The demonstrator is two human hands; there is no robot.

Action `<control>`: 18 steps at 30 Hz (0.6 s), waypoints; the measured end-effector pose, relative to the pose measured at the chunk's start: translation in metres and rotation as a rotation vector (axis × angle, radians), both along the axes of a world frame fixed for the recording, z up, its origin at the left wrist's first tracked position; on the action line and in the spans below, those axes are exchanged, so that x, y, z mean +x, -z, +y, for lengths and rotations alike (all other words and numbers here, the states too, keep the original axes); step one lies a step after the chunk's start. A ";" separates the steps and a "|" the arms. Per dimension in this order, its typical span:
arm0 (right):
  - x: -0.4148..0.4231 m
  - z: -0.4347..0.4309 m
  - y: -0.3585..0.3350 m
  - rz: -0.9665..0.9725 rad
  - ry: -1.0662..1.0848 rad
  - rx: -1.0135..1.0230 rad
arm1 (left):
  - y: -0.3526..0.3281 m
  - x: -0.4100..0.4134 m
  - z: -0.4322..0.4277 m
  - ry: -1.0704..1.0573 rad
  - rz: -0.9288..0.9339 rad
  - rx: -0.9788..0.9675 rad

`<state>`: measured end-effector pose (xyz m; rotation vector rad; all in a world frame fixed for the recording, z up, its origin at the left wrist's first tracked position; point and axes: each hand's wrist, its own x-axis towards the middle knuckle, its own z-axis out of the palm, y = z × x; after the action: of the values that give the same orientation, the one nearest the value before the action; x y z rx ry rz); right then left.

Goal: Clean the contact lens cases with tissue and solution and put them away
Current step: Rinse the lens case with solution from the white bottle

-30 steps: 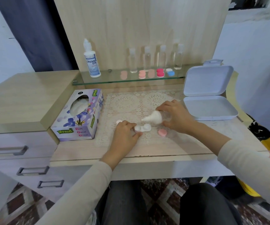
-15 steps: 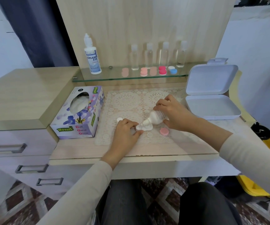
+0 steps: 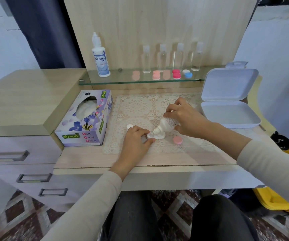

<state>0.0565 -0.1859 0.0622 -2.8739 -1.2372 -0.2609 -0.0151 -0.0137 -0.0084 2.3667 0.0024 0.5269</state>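
Your left hand [image 3: 136, 138] pinches the near end of the white lens case [image 3: 157, 136] between thumb and fingertips, pinning it to the lace mat [image 3: 140, 105] so it cannot skid under the nozzle; your right hand [image 3: 185, 117] is wrapped round the small solution bottle [image 3: 166, 125], tipped nozzle-down toward seven o'clock so the tip sits at the case's left well, though whether liquid is running is too fine to see; a pink cap [image 3: 177, 140] lies just at four o'clock of the case and a white cap [image 3: 129, 126] at ten o'clock beside your left knuckles, likely lids set aside within reach so the wells stay open; the tissue box [image 3: 86, 122] stands at nine o'clock on the surface [image 3: 88, 157], opening upward, handy for the wipe that I judge comes next; the white storage box [image 3: 227, 115] waits at two o'clock with its lid propped open, probably to receive cleaned cases; at twelve o'clock the glass shelf [image 3: 123, 80] carries the large Dream Eye bottle [image 3: 101, 61], four clear bottles [image 3: 163, 58] and a row of coloured cases [image 3: 176, 73], kept well apart from the wet work.
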 end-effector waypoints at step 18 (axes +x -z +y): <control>-0.002 -0.001 -0.008 0.013 0.021 -0.017 | 0.002 0.002 0.000 -0.015 0.012 -0.002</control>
<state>0.0547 -0.1865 0.0701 -2.8992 -1.2139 -0.2325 -0.0132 -0.0135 -0.0107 2.3697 0.0262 0.5203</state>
